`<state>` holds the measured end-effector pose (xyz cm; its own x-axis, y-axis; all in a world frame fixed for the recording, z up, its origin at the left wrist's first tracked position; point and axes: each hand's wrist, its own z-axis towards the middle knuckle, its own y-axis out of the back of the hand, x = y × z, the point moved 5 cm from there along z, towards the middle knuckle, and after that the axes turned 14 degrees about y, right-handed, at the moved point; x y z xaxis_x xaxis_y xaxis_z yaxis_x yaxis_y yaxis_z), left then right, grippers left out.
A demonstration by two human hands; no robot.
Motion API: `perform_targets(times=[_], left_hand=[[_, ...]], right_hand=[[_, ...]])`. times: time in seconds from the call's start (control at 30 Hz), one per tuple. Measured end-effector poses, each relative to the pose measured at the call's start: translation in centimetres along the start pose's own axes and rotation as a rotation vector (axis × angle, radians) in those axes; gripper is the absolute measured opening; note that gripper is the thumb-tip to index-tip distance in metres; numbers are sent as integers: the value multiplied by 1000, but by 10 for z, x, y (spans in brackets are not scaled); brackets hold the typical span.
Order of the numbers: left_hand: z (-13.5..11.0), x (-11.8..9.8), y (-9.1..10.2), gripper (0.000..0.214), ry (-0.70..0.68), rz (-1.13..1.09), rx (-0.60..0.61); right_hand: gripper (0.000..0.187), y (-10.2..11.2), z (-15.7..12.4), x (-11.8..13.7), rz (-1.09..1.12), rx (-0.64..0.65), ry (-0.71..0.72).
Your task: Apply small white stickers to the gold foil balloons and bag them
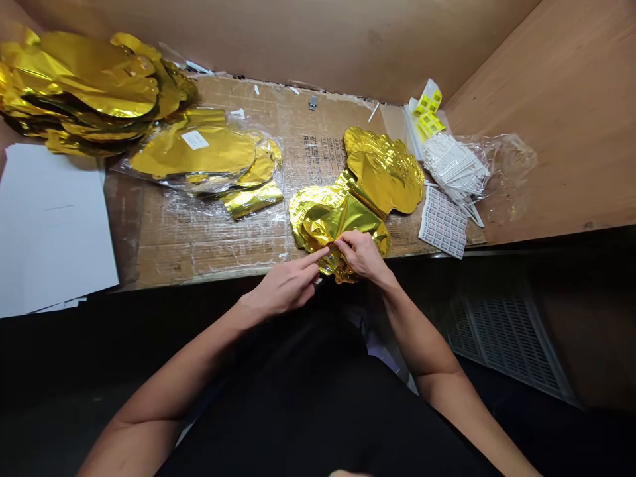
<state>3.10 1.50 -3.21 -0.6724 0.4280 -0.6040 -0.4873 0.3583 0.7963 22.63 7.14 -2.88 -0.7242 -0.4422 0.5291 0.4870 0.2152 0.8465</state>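
A gold foil balloon, flat and creased, lies at the table's front edge, its lower end just past the edge. My right hand pinches the foil near that end between thumb and fingertips. From the left, my left hand meets the same spot; its index finger is stretched out with the tip at the foil. Its other fingers are curled under, and whatever they may hold is hidden. Behind, another gold foil piece with a crinkled edge lies flat, joining or overlapping the first; I cannot tell which.
Cardboard covers the table. Gold foil balloons in a clear bag lie left, with a larger foil pile and white paper beyond. On the right are white sticks, a printed label sheet and yellow stickers. Wooden walls stand behind and right.
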Motion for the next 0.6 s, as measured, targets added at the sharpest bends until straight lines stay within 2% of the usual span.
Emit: perform_targets(times=[0.07,0.13,0.2,0.27,0.3,0.33,0.37,0.4,0.5,0.57,0.6], left_hand=[[1,-4,-5,13,-15,22,27],[5,-4,-6,13,11,5,38],[9,-1,-2,12,36,-88,47],[14,2,4,13,86,-236,66],[16,4,8,13,125,-309,79],[17,6,10,13,169,-370,91],[18,8,12,12,212,-412,100],[18,9,14,11,248,-436,104],[15,10,14,9,286,-447,104],[13,11,13,7,278,-449,113],[12,12,11,7,275,-464,124]], right_hand=[[35,7,7,-7,126,10,-2],[37,28,22,-21,251,46,32],[41,65,40,-43,307,45,70],[46,110,55,-65,205,-99,51],[46,124,58,-69,146,-134,66],[44,128,59,-66,114,-133,92],[42,123,56,-57,72,-103,128],[39,109,50,-44,37,-50,168],[34,44,26,1,-176,127,245],[25,14,18,13,-169,203,245],[25,10,19,10,-108,231,241]])
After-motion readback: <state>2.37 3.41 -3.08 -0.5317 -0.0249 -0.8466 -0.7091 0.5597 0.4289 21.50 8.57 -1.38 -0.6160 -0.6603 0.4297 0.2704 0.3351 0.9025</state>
